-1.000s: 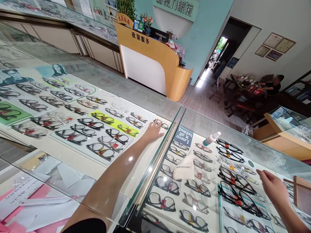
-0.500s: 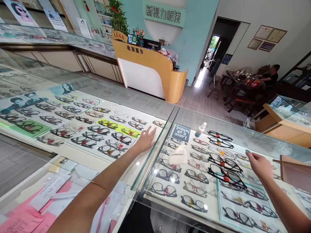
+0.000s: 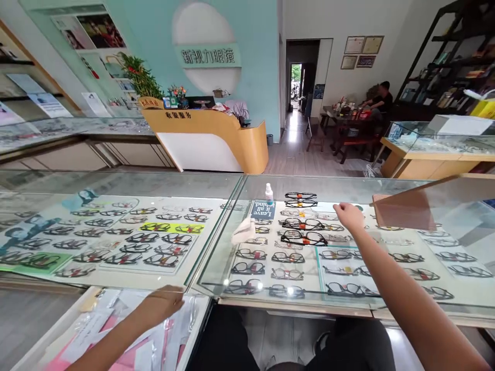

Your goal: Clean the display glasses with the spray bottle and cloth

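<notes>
My right hand (image 3: 351,217) is closed like a fist over the glass counter on the right; whatever its fingers may hold is hidden. A small dark green piece (image 3: 359,208) shows just behind it. Left of this hand are several black eyeglasses (image 3: 303,237) with orange tags, apparently on top of the glass. Farther left stand a small white spray bottle (image 3: 269,195) and a crumpled cream cloth (image 3: 243,230). My left hand (image 3: 166,302), fingers curled in, hovers at the counter's front edge above an open drawer (image 3: 203,312) of papers and plastic sleeves; nothing shows in it.
Rows of eyeglasses lie inside the glass display case (image 3: 216,288). A brown tilted board (image 3: 406,211) stands at the right. Beyond are an orange-and-white reception counter (image 3: 253,147), a doorway, and a person (image 3: 381,98) seated at a dark table.
The view has turned right and levelled. My left hand, earlier spread flat on the left glass top, has pulled back over the drawer with curled fingers. My right hand stays closed over the right counter.
</notes>
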`<act>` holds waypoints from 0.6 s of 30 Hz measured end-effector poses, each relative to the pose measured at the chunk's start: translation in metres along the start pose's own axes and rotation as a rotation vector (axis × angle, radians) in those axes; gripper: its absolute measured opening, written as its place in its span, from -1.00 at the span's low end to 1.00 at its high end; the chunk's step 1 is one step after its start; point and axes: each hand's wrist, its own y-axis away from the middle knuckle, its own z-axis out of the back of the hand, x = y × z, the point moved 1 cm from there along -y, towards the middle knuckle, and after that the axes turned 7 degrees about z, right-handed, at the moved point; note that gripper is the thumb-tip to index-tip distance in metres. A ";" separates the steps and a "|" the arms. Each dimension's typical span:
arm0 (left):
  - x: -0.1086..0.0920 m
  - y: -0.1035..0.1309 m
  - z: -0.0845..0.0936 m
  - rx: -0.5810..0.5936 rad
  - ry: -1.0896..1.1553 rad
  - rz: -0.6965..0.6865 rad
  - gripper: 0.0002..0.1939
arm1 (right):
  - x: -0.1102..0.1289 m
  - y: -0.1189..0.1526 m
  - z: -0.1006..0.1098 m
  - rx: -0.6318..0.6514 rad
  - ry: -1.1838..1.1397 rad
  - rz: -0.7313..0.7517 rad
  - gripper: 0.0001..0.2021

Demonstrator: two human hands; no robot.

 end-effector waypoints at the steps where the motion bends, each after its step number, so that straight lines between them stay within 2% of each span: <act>1: -0.006 0.016 0.002 0.127 0.001 0.066 -0.82 | -0.001 0.001 0.000 0.005 -0.014 0.015 -0.58; 4: -0.033 0.057 0.022 0.544 0.039 0.184 -0.82 | -0.002 0.002 0.003 0.028 -0.049 0.057 -0.62; 6: -0.059 0.077 0.050 0.709 0.121 0.136 -0.83 | -0.003 0.002 0.005 0.050 -0.067 0.078 -0.63; 7: -0.075 0.083 0.068 0.715 0.154 0.085 -0.73 | -0.003 0.002 0.007 0.062 -0.076 0.088 -0.64; 10: -0.131 0.087 0.136 0.596 0.285 -0.067 -0.41 | -0.004 0.003 0.012 0.097 -0.102 0.116 -0.66; 12: -0.175 0.079 0.182 0.498 0.321 -0.244 -0.36 | -0.005 0.004 0.014 0.121 -0.119 0.139 -0.67; 14: -0.220 0.061 0.220 0.391 0.322 -0.343 -0.31 | -0.006 0.004 0.016 0.139 -0.133 0.157 -0.67; 16: -0.261 0.032 0.246 0.256 0.298 -0.393 -0.28 | -0.006 0.004 0.017 0.149 -0.141 0.166 -0.67; 18: -0.296 -0.005 0.261 0.100 0.251 -0.449 -0.25 | -0.006 0.003 0.017 0.156 -0.145 0.168 -0.68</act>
